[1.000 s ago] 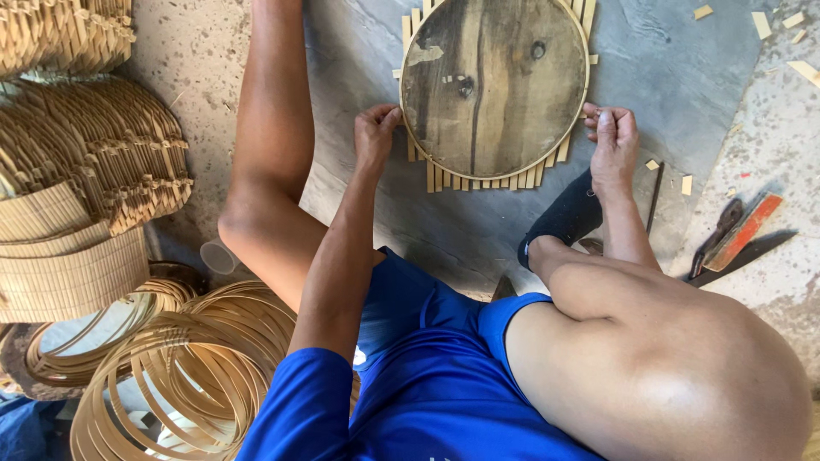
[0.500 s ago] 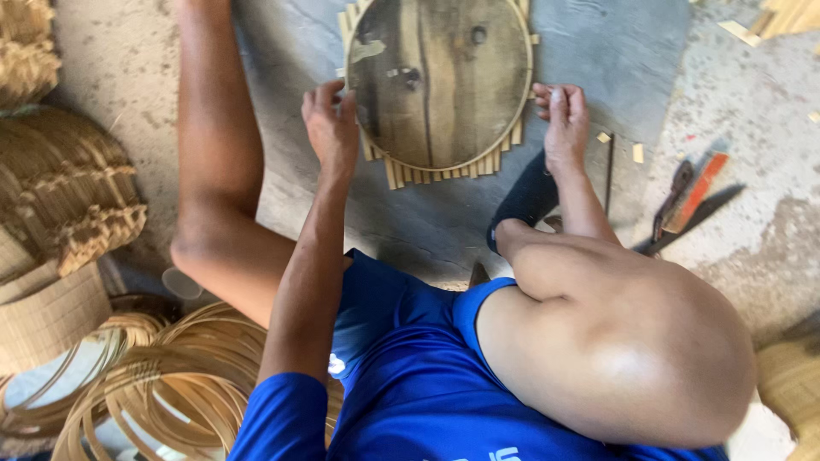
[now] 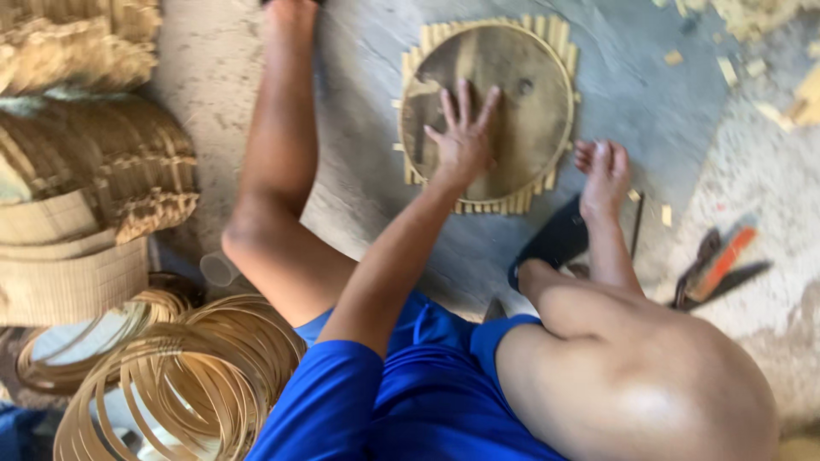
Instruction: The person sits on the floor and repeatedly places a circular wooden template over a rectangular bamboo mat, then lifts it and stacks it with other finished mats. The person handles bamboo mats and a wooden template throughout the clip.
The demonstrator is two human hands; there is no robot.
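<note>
Head view, looking straight down at a seated person on a concrete floor (image 3: pixel 666 102), blue shirt and shorts, knees bent out to either side.

Left hand (image 3: pixel 463 137): arm stretched forward from the blue sleeve, forearm running diagonally up toward the top centre. Palm lies flat on the round wooden disc (image 3: pixel 512 94), fingers spread apart and straight, pointing away from the body. Not gripping anything, just pressed down on the disc's lower left part.

Right hand (image 3: pixel 603 171): forearm comes up from behind the right knee, wrist bent, hand resting on the floor just beside the disc's lower right rim. Fingers held close together and curled down toward the floor; blurred, so cannot tell whether the tips touch the disc's edge or pinch anything.

The disc is dark and worn, and lies flat on the floor near the top centre. Under it sits a layer of bamboo strips (image 3: pixel 500 205) laid side by side, their ends sticking out past the rim all round.

A dark sandal (image 3: pixel 555 243) sits on the floor just below the right hand. Cutting tool with an orange handle (image 3: pixel 716 265) lies toward the right edge, well apart from both hands. Small bamboo offcuts (image 3: pixel 730 68) are scattered at the top right corner.

Left edge: stacks of woven bamboo pieces (image 3: pixel 94 171). Bottom left corner: pile of thin bamboo hoops (image 3: pixel 179 376).
</note>
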